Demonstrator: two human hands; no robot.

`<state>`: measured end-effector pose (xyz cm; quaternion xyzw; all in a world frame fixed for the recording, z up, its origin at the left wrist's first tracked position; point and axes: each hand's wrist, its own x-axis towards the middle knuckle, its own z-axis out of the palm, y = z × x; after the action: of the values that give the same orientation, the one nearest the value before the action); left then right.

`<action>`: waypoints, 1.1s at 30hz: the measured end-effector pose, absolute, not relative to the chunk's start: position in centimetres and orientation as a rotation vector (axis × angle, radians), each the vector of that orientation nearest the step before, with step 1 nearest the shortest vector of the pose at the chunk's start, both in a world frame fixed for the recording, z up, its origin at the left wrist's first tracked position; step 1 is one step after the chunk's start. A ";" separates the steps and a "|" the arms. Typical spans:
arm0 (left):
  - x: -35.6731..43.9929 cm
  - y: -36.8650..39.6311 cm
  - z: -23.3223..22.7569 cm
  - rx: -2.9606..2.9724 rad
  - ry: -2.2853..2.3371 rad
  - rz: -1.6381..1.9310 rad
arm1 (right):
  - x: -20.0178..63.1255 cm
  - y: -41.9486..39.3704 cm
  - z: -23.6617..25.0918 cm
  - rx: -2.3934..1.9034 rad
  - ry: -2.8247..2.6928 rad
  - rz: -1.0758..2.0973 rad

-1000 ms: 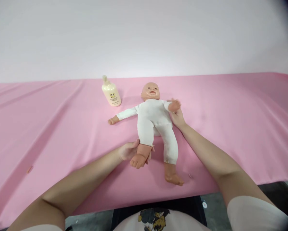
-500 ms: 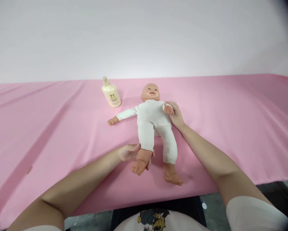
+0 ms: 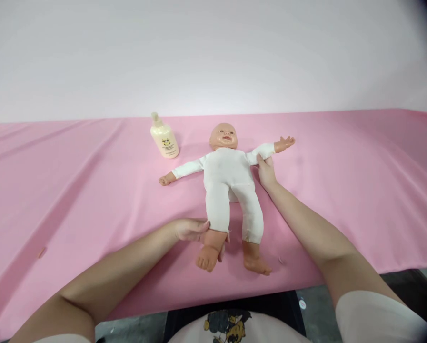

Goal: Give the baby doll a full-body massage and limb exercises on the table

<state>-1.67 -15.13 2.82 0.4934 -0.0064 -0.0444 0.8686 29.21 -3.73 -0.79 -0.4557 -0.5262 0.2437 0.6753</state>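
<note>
The baby doll (image 3: 229, 183) lies face-up on the pink tablecloth (image 3: 342, 190), arms spread, feet toward the person. The left hand (image 3: 190, 229) grips the doll's lower leg at the ankle, fingers wrapped around it just above the bare foot. The right hand (image 3: 266, 170) holds the doll's upper arm from below, fingers closed on the white sleeve; the doll's open palm extends beyond the fingertips, away from the person. A cream lotion bottle (image 3: 164, 137) stands upright beyond the left hand, near the doll's head and well apart from both hands.
</note>
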 end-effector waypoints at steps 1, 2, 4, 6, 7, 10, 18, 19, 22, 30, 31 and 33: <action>-1.6 -15.1 2.9 1.002 -0.001 -0.041 | 29.1 -4.0 -0.6 -1.037 -1.203 0.524; -1.5 -15.0 2.9 0.973 0.015 -0.003 | 28.9 -4.3 -0.3 -1.045 -1.236 0.505; -1.5 -14.9 2.8 0.927 0.054 0.042 | 28.7 -4.9 0.3 -1.044 -1.363 0.444; -1.4 -14.8 2.6 0.909 0.103 0.060 | 28.4 -5.6 0.8 -1.038 -1.564 0.339; -1.4 -14.7 2.4 0.908 0.123 0.066 | 28.4 -5.8 1.1 -1.040 -1.667 0.280; -1.4 -14.7 2.1 0.905 0.145 0.079 | 28.2 -6.3 1.5 -1.061 -1.861 0.157; -1.4 -15.1 2.6 0.904 0.130 0.068 | 28.2 -6.1 1.5 -0.992 -1.700 0.249; -1.4 -15.2 2.8 0.929 0.113 0.030 | 28.3 -5.9 1.4 -0.977 -1.621 0.313; -1.5 -15.1 3.5 1.038 0.038 -0.215 | 28.5 -4.9 0.6 -0.954 -1.305 0.551; -1.7 -14.8 3.8 1.135 -0.044 -0.318 | 29.2 -3.4 -0.7 -0.930 -0.817 0.759; -1.7 -14.9 3.6 1.119 -0.018 -0.248 | 29.2 -3.5 -0.7 -0.936 -0.852 0.741; -1.7 -14.9 3.1 1.102 0.067 -0.090 | 29.0 -3.9 -0.6 -0.963 -0.959 0.665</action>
<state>-1.69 -14.95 3.13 0.5231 0.0318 -0.0428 0.8506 29.03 -3.93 -0.57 -0.4367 -0.4352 0.3017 0.7273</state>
